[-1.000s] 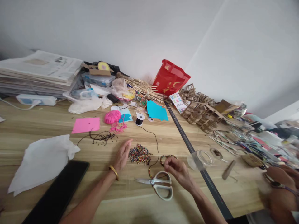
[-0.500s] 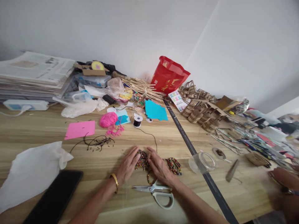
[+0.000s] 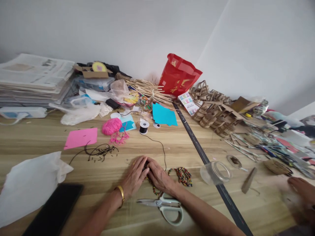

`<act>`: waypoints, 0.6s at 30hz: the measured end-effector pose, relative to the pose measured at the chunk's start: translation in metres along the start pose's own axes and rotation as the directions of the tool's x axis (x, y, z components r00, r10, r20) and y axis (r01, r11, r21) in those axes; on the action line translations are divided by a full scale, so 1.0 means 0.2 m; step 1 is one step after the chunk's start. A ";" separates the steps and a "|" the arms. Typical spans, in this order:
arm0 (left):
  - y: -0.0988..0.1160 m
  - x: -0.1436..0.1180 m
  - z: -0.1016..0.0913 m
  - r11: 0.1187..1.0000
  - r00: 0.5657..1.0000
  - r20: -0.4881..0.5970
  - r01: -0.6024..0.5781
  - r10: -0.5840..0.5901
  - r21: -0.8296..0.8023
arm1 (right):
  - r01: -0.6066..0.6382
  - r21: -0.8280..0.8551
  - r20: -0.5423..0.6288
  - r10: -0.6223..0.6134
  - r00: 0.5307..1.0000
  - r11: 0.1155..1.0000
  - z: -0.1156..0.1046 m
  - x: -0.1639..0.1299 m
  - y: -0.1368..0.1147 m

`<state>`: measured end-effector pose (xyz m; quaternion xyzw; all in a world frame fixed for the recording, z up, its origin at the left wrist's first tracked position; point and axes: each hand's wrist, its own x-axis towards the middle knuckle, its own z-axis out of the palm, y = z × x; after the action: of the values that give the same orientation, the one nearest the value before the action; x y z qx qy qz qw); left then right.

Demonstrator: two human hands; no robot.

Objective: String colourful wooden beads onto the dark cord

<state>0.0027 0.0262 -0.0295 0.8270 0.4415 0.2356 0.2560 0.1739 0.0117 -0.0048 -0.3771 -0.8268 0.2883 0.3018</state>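
My left hand (image 3: 135, 175) and my right hand (image 3: 158, 176) lie side by side on the wooden table (image 3: 172, 147), cupped together over a heap of small coloured beads that they almost hide. A few beads on a string (image 3: 154, 190) show under my right palm. A finished beaded strand (image 3: 183, 175) lies just right of my right hand. White-handled scissors (image 3: 166, 207) rest near my wrists. A thin black cord (image 3: 159, 146) runs from the hands to a spool (image 3: 143, 127).
A clear plastic lid (image 3: 215, 172) and a dark strip (image 3: 204, 157) lie to the right. Pink yarn (image 3: 112, 127), pink paper (image 3: 80, 138), blue paper (image 3: 163, 115), cord scraps (image 3: 98, 151), white plastic (image 3: 29, 183) and a black phone (image 3: 55, 211) surround the hands. Another person's hand (image 3: 301, 193) is at the far right.
My right hand left the beaded strand and joined the left over the bead heap. Both hands have closed in, so the beads are now nearly covered.
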 end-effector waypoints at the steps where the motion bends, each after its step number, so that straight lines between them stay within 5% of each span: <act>1: 0.01 -0.01 0.00 1.000 1.000 0.002 0.002 -0.002 -0.007 | -0.001 0.005 0.011 0.001 1.000 1.000 0.00 0.00 0.00; 10: 0.07 -0.05 -0.05 0.982 0.993 -0.034 0.105 -0.111 -0.155 | -0.044 0.119 0.049 0.038 0.998 0.992 -0.06 -0.01 -0.03; 15: 0.01 0.01 -0.09 0.963 0.973 -0.113 0.174 -0.200 -0.206 | -0.104 0.147 -0.017 0.107 0.994 0.984 -0.07 0.01 0.01; 18: -0.02 0.02 -0.09 0.982 0.984 -0.108 0.126 -0.142 -0.138 | -0.070 0.130 0.009 0.070 0.998 0.989 -0.06 0.01 0.01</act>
<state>-0.0096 0.0350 -0.0184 0.7615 0.4941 0.2946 0.2986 0.1827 0.0181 0.0016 -0.3846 -0.7931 0.3531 0.3136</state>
